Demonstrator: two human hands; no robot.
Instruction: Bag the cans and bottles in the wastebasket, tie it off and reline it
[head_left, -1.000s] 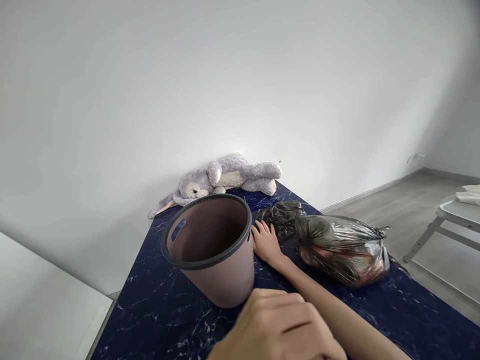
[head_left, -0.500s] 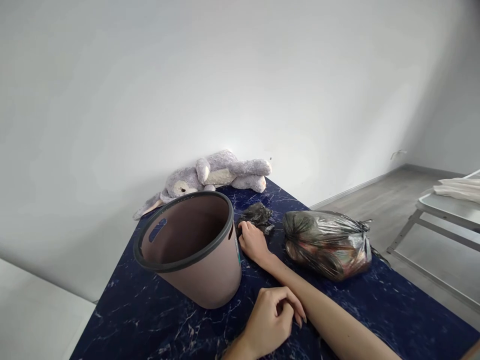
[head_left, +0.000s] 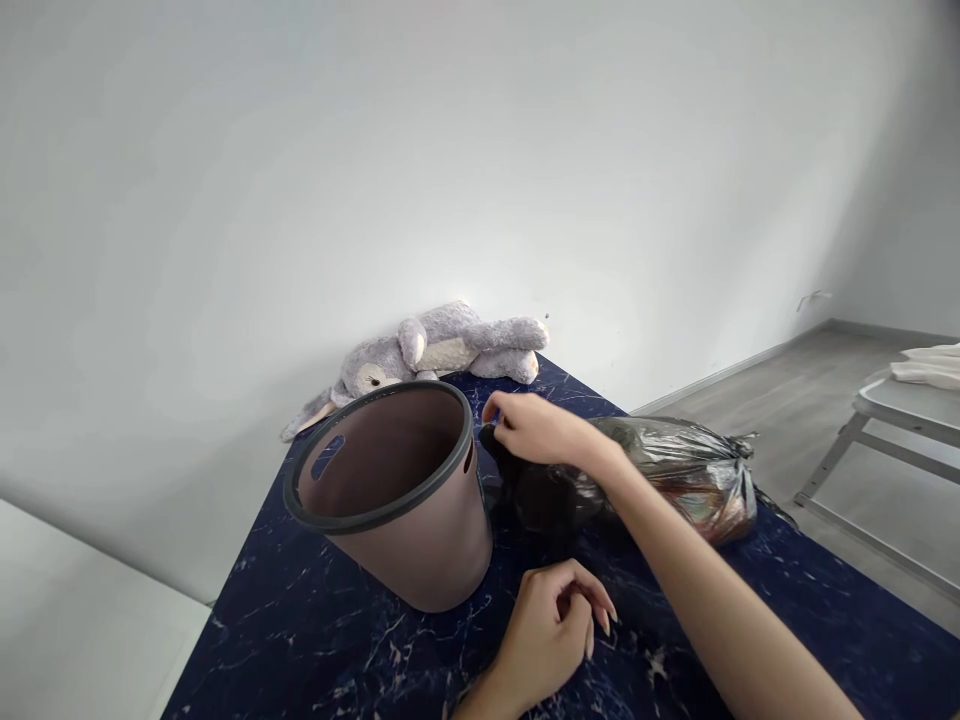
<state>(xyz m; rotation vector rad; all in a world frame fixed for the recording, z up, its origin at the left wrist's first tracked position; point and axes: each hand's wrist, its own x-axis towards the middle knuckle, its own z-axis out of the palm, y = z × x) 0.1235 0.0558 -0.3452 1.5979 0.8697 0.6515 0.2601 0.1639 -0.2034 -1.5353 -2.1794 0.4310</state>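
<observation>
My right hand (head_left: 536,425) is closed, its thumb and fingers pinching a crumpled black plastic bag (head_left: 551,495) raised from the table and hanging below. Just left of it stands an upright brownish-pink trash bin (head_left: 420,540) with a dark grey rim and oval handle holes. My left hand (head_left: 547,625) rests low by the table's near side, fingers loosely curled and apart, holding nothing. Behind the right forearm lies a filled, knotted black garbage bag (head_left: 694,470), partly covered by the arm and the lifted bag.
A grey plush rabbit (head_left: 442,345) lies along the wall at the far end of the dark blue marbled table (head_left: 300,640). On the right, a metal-framed chair or stool (head_left: 892,410) bears white cloth (head_left: 930,368). A white surface (head_left: 82,610) sits at lower left.
My right hand has lifted the crumpled black plastic bag off the table, and it now hangs in front of the filled garbage bag. My left hand has hardly moved.
</observation>
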